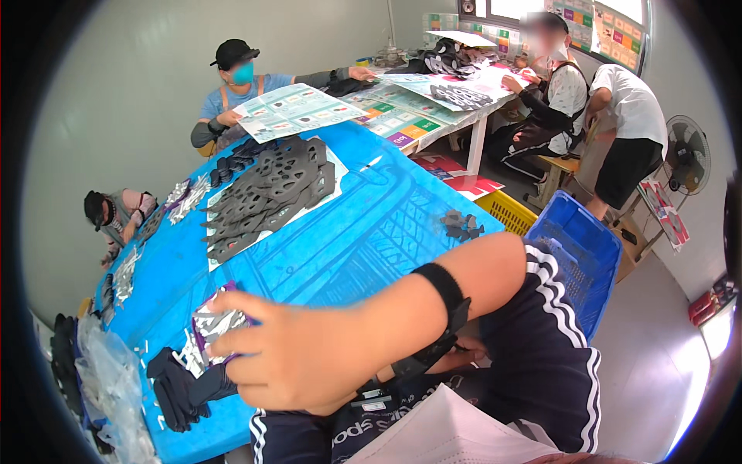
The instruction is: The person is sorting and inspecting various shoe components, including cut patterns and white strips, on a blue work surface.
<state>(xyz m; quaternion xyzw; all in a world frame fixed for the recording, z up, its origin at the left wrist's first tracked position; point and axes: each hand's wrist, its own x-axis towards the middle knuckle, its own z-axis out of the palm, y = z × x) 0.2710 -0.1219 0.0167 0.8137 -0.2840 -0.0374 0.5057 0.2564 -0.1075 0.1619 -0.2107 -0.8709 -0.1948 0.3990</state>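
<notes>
The person's right hand (297, 356) reaches across the body to the left, fingers closed on a small purple and silver printed packet (210, 325). The packet's long axis runs near upright in the view, its top tilted slightly right, over the near edge of the blue plastic table (371, 224). Just beside it lie black gloves (179, 387). Farther up the table sits a pile of black cut-out pieces (270, 193). The left hand is out of view
</notes>
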